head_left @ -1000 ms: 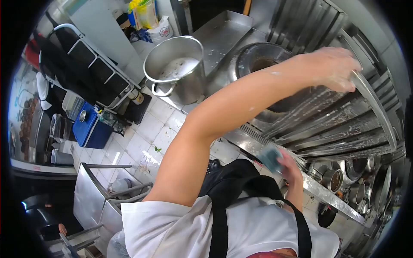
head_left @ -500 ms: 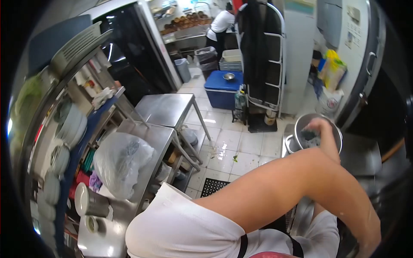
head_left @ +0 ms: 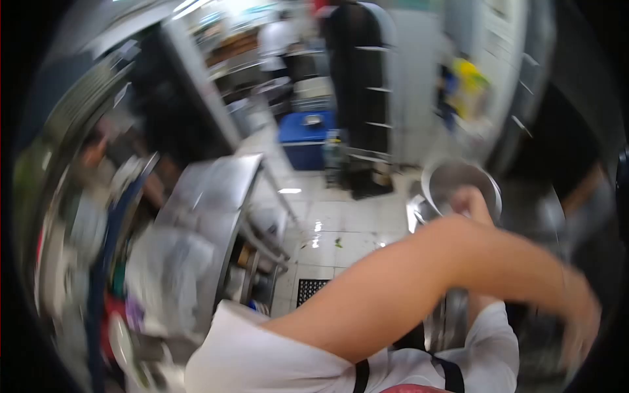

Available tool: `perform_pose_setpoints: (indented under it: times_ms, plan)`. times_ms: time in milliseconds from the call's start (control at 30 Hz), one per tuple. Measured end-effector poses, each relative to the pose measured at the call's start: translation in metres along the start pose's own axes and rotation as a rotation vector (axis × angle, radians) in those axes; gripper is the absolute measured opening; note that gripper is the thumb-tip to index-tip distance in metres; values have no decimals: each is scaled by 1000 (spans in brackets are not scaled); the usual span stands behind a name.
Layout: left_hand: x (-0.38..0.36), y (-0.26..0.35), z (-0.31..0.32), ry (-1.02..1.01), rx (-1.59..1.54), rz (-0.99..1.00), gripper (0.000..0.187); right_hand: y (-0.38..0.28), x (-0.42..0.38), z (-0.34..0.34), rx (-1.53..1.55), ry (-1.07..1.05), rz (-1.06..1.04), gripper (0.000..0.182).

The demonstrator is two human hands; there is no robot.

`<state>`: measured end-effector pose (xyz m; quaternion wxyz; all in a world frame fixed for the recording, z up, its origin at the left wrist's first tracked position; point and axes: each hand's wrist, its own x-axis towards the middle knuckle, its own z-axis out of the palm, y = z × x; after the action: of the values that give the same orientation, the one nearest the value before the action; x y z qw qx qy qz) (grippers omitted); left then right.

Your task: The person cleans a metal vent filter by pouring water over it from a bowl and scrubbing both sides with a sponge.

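A large round metal pot (head_left: 455, 171) with a side handle stands to the right, its mouth turned up towards me. My right hand (head_left: 468, 200) reaches inside it, with the fingers curled in; whatever they hold is hidden. Crossing over my right arm, my left arm bends down at the far right. There my left hand (head_left: 580, 324) hangs near a dark area, too blurred to show how its fingers are set.
On the left, a steel table (head_left: 213, 183) and a cloudy plastic bag (head_left: 173, 268) stand near shelves of dishes. A person (head_left: 98, 154) shows behind the shelf, another (head_left: 275, 42) at the back. A blue cooler (head_left: 301, 147) sits on the tiled floor (head_left: 334, 219).
The view has swung and blurred. My left hand has come more into sight at the lower right. A dark thing seen under my right hand is now hidden. A person has appeared at left.
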<state>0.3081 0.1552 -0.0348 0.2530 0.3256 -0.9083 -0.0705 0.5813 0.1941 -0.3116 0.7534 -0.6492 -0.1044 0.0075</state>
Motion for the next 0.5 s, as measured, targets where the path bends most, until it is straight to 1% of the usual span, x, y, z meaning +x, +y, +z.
perform_pose_setpoints:
  times_ms: [33,67,100,133,167,200,233,267,300,333,367,400,433,467,500]
  plan:
    - [3,-22,9,32,36,-24,46,-19,-25,13,71,14,-62,42]
    - [-2,-31,12,79,52,-38,49,-53,-42,39,140,132,-66,45]
    - [-4,-30,15,124,27,-55,53,-74,-67,49,106,72,-142,48]
    - [-26,-16,-1,208,-11,-44,53,-89,-85,48,42,62,-166,48]
    - [-31,14,-20,87,-18,-222,53,-94,-106,53,11,125,-176,49]
    - [-30,14,-17,85,-72,-241,49,-91,-134,55,31,249,-184,51]
    - [-33,11,-9,101,-164,-181,50,-79,-169,64,113,408,-202,54]
    - [-33,42,-25,-54,-165,-356,55,-55,-205,72,232,575,-217,57]
    - [-32,30,-19,-42,-101,-282,56,-59,-262,97,559,667,-222,60]
    - [-29,43,-22,-103,-153,-212,57,-31,-311,106,667,768,-219,64]
    - [-26,50,-24,-148,-234,-221,53,1,-354,119,811,813,-246,64]
    - [-19,63,-26,-204,-202,-302,51,33,-398,132,953,861,-280,64]
    - [-6,80,-28,-244,-157,-399,49,49,-447,155,1136,865,-367,63]
    - [3,79,-33,-282,-77,-442,48,60,-478,172,1077,746,-562,63]
    - [11,82,-37,-299,10,-480,50,72,-504,197,1091,895,-568,66]
